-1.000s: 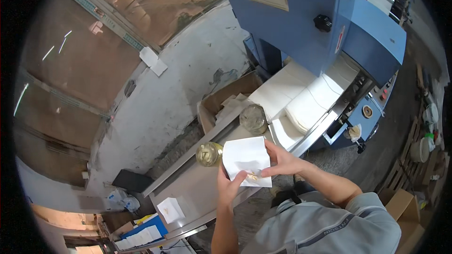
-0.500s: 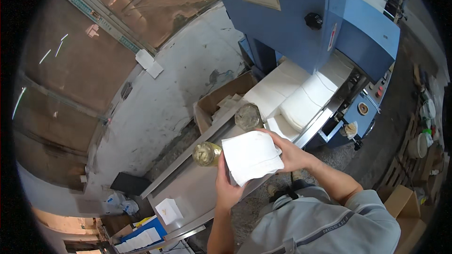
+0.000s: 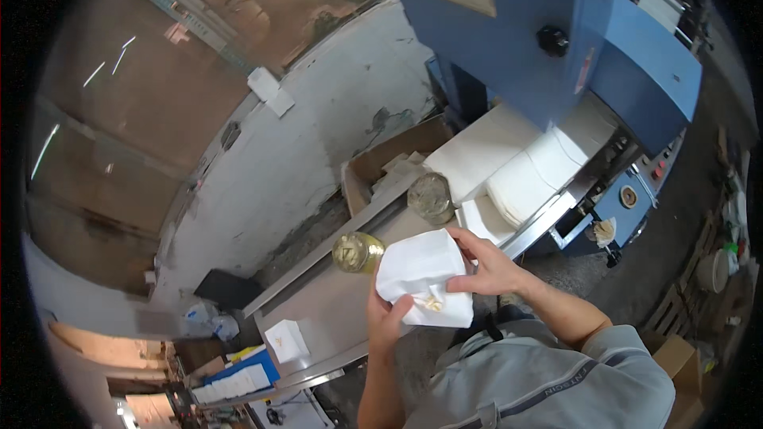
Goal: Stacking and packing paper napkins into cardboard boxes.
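Both hands [image 3: 445, 290] hold white paper stack [image 3: 425, 278], long axis prob. upper-right.

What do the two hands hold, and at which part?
Both hold a stack of white paper sheets: left hand at its lower left edge, right hand at its right edge.

Grey metal table [image 3: 334, 318] with two jars [image 3: 430, 198]

The white paper bag [image 3: 423, 276] covers most of the left hand [image 3: 387, 319] fingers and the right hand [image 3: 486, 264] palm. At the bag's five o'clock sits a tiny tan thing [image 3: 433, 302] (too small to tell). The grey shirt [image 3: 548, 385] is cut off at six o'clock. Shelf things [image 3: 719, 266] at three o'clock are blurry.
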A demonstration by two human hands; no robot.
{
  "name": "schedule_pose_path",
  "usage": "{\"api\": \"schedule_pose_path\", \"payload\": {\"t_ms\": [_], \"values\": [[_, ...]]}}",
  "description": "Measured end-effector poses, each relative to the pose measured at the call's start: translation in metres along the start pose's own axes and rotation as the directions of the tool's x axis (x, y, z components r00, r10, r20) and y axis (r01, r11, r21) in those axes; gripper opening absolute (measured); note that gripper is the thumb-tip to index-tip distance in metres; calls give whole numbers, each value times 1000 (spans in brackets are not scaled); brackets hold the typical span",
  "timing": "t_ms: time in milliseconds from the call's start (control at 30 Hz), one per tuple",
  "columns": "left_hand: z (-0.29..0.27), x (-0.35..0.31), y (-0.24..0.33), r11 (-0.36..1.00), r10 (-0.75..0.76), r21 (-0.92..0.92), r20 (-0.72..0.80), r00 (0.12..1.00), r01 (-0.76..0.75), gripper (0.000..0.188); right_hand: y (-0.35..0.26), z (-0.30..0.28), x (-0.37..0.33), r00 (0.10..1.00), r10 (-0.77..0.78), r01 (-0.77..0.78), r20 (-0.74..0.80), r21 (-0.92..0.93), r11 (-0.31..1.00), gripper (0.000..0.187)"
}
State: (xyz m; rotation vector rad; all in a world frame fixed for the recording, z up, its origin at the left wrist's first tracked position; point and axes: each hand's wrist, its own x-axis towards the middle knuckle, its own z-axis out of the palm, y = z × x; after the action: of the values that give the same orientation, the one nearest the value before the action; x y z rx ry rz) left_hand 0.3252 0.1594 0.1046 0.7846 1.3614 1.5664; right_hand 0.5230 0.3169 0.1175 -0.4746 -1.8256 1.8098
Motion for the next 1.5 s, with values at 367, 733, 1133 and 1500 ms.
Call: {"api": "schedule_pose_path", "payload": {"t_ms": [367,733,1133,1500], "values": [[-83,-60,-28,895,-289,-430,-347,892,123,53,41,118,35,916,83,-256,393,411,875,66],[-236,-62,-50,875,-305,-448,-213,928,184,57,70,255,98,918,167,-245,359,182,952,77],[-258,-75,-41,999,-33,-6,-437,899,34,55,96,277,109,883,445,-457,150,493,740,70],[-228,-52,-11,995,-19,-100,-428,904,-27,59,116,308,117,971,196,-217,135,162,963,79]]}}
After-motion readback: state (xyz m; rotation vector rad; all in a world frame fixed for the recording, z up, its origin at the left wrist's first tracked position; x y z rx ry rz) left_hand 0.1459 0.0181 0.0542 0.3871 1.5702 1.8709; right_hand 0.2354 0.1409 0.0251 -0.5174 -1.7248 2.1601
